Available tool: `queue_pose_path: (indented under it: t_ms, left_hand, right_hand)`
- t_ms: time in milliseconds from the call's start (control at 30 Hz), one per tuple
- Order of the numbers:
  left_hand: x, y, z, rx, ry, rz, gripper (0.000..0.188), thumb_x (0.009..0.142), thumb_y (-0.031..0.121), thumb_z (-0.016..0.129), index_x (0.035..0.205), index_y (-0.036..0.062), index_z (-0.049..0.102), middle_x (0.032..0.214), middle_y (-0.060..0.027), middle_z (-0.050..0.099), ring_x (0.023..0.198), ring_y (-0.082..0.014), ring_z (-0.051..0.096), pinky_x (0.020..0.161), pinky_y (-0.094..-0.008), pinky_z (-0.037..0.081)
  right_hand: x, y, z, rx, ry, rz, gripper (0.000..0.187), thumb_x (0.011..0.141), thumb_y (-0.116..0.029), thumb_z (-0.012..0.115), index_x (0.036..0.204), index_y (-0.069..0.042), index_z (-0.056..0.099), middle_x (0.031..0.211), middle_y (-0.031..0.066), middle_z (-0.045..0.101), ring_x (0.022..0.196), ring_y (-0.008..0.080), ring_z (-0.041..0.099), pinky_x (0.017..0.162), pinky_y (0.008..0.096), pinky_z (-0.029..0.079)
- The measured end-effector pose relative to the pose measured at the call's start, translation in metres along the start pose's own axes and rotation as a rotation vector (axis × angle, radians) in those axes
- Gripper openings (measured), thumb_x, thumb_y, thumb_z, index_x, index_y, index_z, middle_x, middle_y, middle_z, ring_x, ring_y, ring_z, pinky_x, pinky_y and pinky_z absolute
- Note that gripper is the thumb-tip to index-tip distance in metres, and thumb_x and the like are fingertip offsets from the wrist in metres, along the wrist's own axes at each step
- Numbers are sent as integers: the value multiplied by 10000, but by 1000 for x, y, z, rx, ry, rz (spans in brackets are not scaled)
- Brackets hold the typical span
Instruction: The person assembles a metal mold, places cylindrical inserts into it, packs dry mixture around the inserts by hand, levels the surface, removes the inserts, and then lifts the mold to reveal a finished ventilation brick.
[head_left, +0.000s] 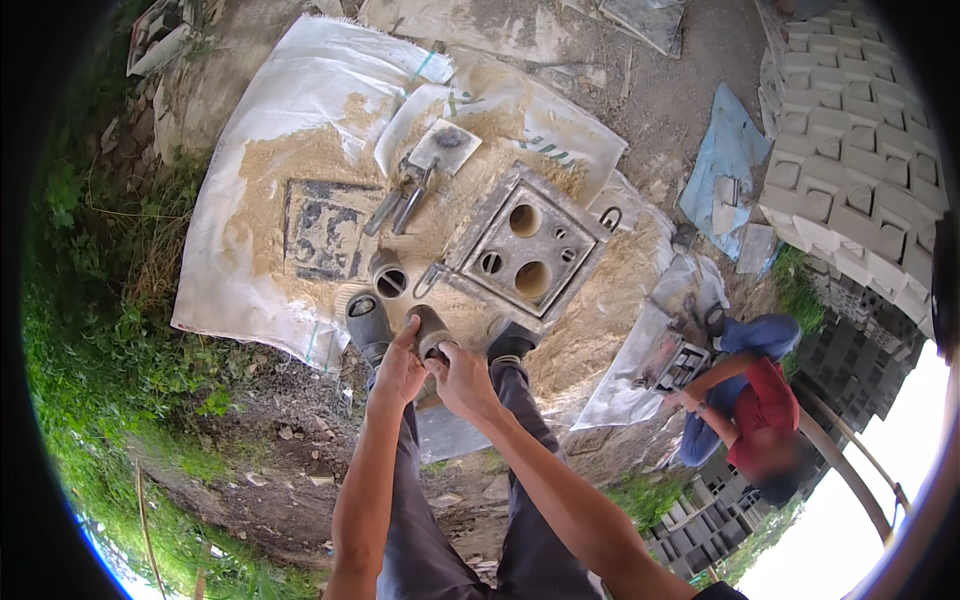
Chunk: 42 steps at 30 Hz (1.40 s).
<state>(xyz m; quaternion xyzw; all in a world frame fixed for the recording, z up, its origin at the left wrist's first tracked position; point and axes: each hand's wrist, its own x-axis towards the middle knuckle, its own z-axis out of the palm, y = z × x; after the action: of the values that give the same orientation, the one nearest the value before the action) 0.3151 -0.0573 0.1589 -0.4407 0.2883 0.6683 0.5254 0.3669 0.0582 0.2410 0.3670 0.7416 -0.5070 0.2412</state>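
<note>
We're grasping grey open-ended cylinder (430, 326) with fingers of left hand (402, 376) and right hand (464, 382), holding it between shoes (371, 328); similar cylinder (384, 265) sitting beyond, slightly left; square mould (513, 251) lying far right of it.

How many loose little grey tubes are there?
2 that I see. The first tube is held by the left hand and right hand; the second tube is on the sand near the left shoe. Others may be hidden.

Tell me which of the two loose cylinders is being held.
The cylinder lower in the picture, gripped from both sides; the other cylinder rests untouched on the sand.
</note>
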Motion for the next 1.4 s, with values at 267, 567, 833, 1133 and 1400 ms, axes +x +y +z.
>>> queue_pose_path:
  t_ms: [267,567,833,1133,1400]
  left_hand:
    - [43,90,-154,-71,0,13,314,972,342,494,998,58,625,851,-95,677,734,-211,661,677,-345,552]
    - [85,171,-187,320,48,202,372,991,311,450,1227,33,522,1010,-109,660,938,-220,637,831,-355,523]
    - [93,142,-121,381,220,354,486,1005,316,427,1432,93,357,1328,-114,508,1088,-234,574,914,-329,475]
    - [73,108,-99,908,603,894,594,944,409,527,1334,-27,426,1243,-248,529,1140,-334,530,944,-419,436]
    - [66,35,21,1952,151,1296,778,799,358,706,1422,67,342,1445,-126,371,1314,-322,368,1090,-495,272]
  right_hand:
    - [70,-23,152,42,-161,-18,244,813,-27,521,1021,101,535,925,316,617,919,457,600,810,495,471]
    - [154,-46,231,-81,4,-52,391,757,-48,575,1123,83,534,968,309,627,998,450,586,867,489,455]
    - [182,3,212,-319,27,-201,639,828,-75,522,1410,43,286,1468,254,293,1296,399,389,1081,399,340]
    - [119,9,140,384,135,-102,229,931,-113,531,1117,3,597,974,124,682,846,197,668,714,290,519]
    - [92,93,12,447,630,65,276,942,-233,561,1051,7,641,914,120,690,718,168,632,698,303,506]
